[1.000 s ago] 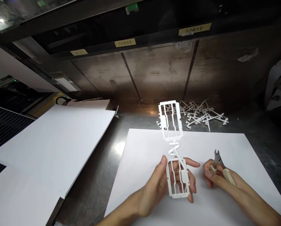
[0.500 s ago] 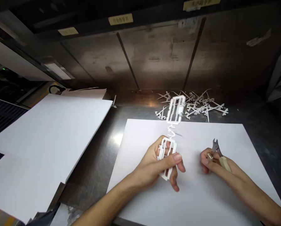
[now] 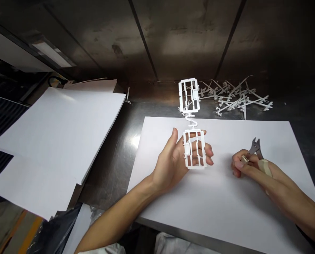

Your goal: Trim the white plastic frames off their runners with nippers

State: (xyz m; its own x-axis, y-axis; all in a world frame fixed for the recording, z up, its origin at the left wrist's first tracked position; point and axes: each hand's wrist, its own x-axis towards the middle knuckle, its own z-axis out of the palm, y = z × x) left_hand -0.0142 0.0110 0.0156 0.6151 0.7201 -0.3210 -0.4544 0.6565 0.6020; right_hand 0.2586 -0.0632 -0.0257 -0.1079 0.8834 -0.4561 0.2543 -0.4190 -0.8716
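Two white plastic frames, the lower one (image 3: 195, 150) and the upper one (image 3: 189, 95), are joined by a thin curved runner (image 3: 191, 121). My left hand (image 3: 173, 160) supports the lower frame on its fingers, palm up, with the thumb raised clear of it. The upper frame sticks out beyond the fingertips toward the back. Curled fingers of my right hand (image 3: 246, 165) hold cutting pliers (image 3: 255, 146), whose metal jaws point up and away, and a pale handle shows at the fingertips. Under both hands lies a white sheet (image 3: 212, 208).
Several thin white plastic sprues (image 3: 236, 97) lie piled behind the sheet on the metal table (image 3: 110, 169). At the left is a stack of white sheets (image 3: 65, 130). A metal wall (image 3: 178, 42) rises at the back.
The left thumb has lifted off the lower frame and the fingers have spread. The joined frames now stand more upright in view. The camera has tilted down; the right hand still holds the pliers.
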